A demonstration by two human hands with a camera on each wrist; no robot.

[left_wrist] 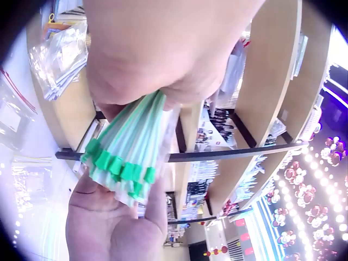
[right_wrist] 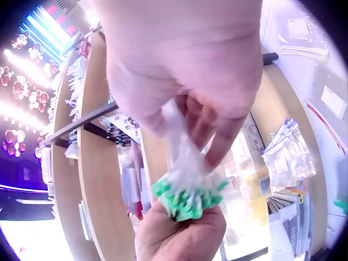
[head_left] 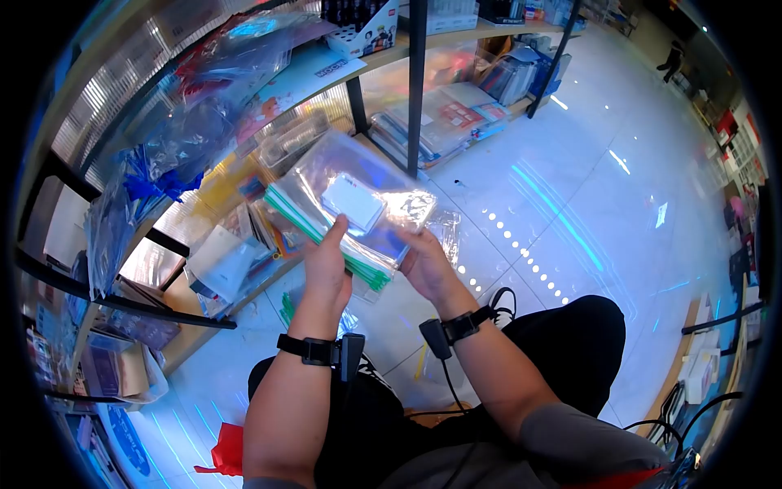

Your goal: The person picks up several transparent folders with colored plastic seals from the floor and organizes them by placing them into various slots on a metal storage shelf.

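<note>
I hold a stack of clear bags point(head_left: 352, 210) with green zip edges up in front of the shelf point(head_left: 391, 50), my left hand point(head_left: 326, 265) clamped on the green end, my right hand point(head_left: 428, 265) pinching the opposite edge, shiny floor point(head_left: 570, 187) below

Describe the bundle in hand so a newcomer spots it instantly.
Start at the low wooden display shelf. Just before it, the left hand and right hand grip a stack of clear plastic zip pouches. Bright green zip strips along one edge distinguish it from the blue-edged pouches on the shelf.
</note>
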